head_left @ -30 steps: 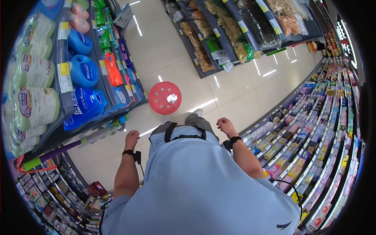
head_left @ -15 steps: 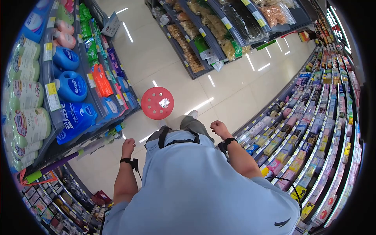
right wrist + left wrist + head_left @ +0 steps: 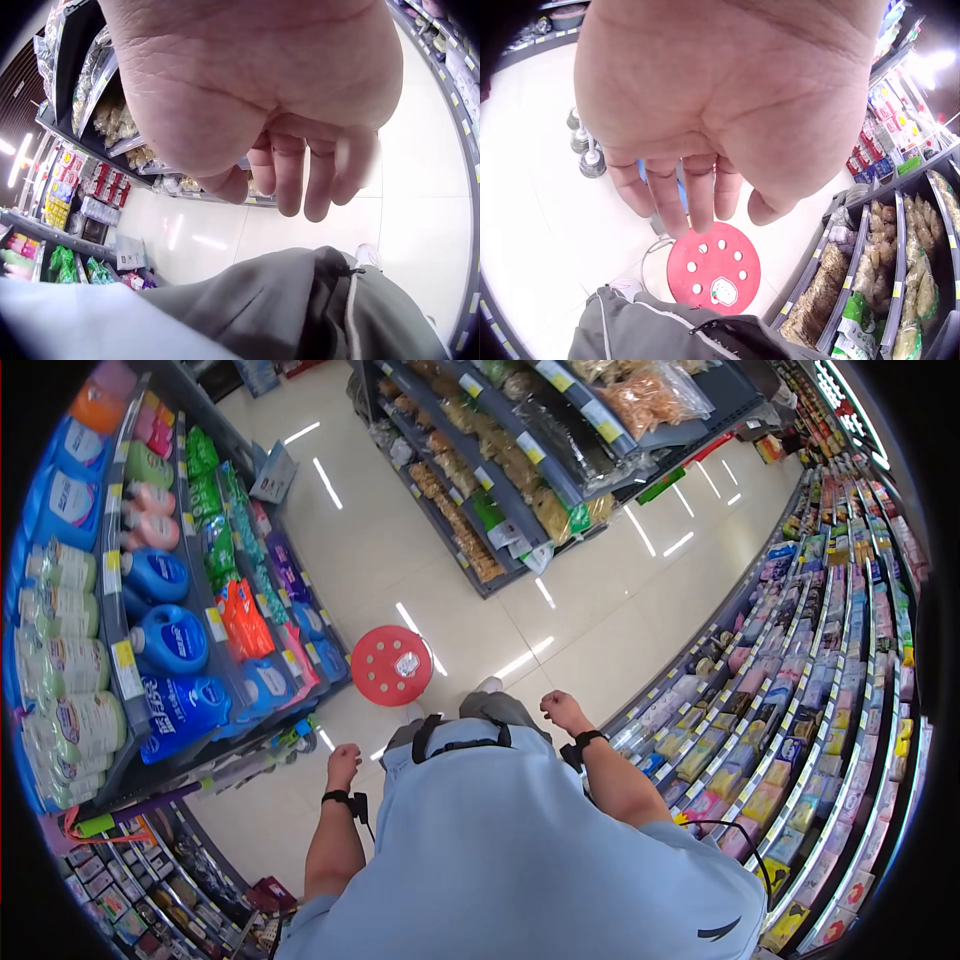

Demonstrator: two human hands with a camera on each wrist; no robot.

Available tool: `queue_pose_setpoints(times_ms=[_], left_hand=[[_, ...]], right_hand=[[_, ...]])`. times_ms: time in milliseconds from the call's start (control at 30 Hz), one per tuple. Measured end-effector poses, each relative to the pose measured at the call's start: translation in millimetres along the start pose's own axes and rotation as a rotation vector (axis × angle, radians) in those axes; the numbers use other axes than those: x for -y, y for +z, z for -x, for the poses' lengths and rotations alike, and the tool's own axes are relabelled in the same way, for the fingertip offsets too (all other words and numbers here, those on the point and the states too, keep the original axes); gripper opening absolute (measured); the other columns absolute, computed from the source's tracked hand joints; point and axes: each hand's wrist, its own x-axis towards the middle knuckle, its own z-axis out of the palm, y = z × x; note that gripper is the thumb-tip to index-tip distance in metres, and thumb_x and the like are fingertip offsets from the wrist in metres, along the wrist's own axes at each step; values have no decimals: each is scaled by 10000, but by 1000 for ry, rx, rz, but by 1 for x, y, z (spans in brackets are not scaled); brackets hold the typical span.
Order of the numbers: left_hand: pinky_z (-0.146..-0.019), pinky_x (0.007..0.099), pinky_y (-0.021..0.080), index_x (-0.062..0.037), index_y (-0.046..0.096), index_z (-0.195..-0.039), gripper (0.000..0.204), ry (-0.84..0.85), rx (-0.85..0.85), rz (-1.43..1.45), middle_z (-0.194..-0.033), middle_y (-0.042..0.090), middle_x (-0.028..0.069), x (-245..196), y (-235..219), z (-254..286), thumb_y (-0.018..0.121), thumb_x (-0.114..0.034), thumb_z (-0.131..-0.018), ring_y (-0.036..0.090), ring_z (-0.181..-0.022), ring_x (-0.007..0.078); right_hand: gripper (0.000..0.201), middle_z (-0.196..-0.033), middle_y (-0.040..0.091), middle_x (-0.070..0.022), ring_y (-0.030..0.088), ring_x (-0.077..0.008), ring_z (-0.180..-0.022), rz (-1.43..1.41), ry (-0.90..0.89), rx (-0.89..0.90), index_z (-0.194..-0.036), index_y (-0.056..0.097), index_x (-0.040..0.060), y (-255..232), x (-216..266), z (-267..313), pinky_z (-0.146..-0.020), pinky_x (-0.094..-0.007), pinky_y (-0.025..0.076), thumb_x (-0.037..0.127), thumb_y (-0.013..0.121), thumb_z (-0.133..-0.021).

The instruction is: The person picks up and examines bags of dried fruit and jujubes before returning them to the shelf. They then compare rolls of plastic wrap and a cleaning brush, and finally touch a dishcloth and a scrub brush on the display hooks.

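Note:
My left hand point(image 3: 343, 767) hangs beside my body with its fingers loosely bent and nothing in them. The left wrist view shows its bare palm point(image 3: 720, 112), fingers pointing down over a red round stool point(image 3: 712, 264). That stool point(image 3: 386, 668), with round holes in its seat and a white sticker, stands on the floor just ahead of my feet. On the other side my right hand point(image 3: 563, 710) hangs with fingers loosely curled, also holding nothing. In the right wrist view its palm point(image 3: 262, 97) is above my grey trousers point(image 3: 277, 300).
At left, a shelf holds blue detergent bottles point(image 3: 172, 640), a blue pouch point(image 3: 185, 715) and green bagged goods. Ahead stands a rack of bagged dried foods point(image 3: 470, 470). A long curved shelf of small packages point(image 3: 760, 740) runs along the right. Pale floor tiles point(image 3: 590, 610) lie between.
The stool and both front shelves have shifted down and left in the head view. My left hand sits lower in the view. Both hands remain without anything in them.

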Motion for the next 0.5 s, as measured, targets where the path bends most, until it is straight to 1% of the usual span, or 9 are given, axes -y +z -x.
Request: queue_pose_setpoints(times_ms=[167,233,300,367,400,433,500], left_hand=[[-594,288,495,-71,717,-1093,234,12,37,5,-949,720,44,-17,53,5,658,-226,-928,707,-803,176],[-598,290,498,-66,716,-1086,230,14,44,9,-946,718,44,-29,75,7,662,-210,-916,704,-799,176],[-603,289,499,-58,715,-1077,225,24,45,0,-942,716,44,-42,99,8,661,-200,-910,701,-797,173],[-640,297,526,-31,708,-1063,223,32,72,-44,-949,714,53,-53,122,8,656,-185,-910,702,-798,181],[-698,313,559,-4,697,-1061,235,76,94,-32,-963,712,68,-60,135,7,658,-184,-914,704,-821,189],[-698,313,559,-4,697,-1061,235,79,97,-37,-963,712,68,-67,147,7,658,-184,-914,704,-821,189],[-739,326,577,12,689,-1064,240,48,122,-49,-979,713,86,-86,178,12,648,-179,-925,706,-850,193]], right_hand=[[285,-859,744,-115,732,-205,-750,-28,-16,-13,-1013,712,-12,-43,-20,-16,-725,-339,586,226,701,-857],[263,-912,732,-99,707,-192,-766,-54,9,3,-1056,693,-5,-62,-31,-22,-678,-326,567,187,693,-876],[268,-912,732,-100,708,-191,-764,-53,21,-8,-1065,695,-6,-82,-40,-24,-673,-325,565,185,692,-876],[268,-912,732,-101,707,-189,-765,-75,58,-37,-1069,697,-7,-104,-53,-24,-669,-323,563,183,687,-879],[357,-974,758,-162,756,-240,-832,-57,67,-43,-1118,709,-34,-117,-61,-24,-775,-351,607,221,696,-868],[357,-974,758,-162,756,-240,-832,-62,69,-46,-1118,709,-34,-128,-69,-26,-775,-351,607,221,696,-868],[357,-966,757,-160,754,-239,-821,-89,107,-93,-1119,706,-36,-150,-90,-26,-768,-349,606,213,696,-864]])
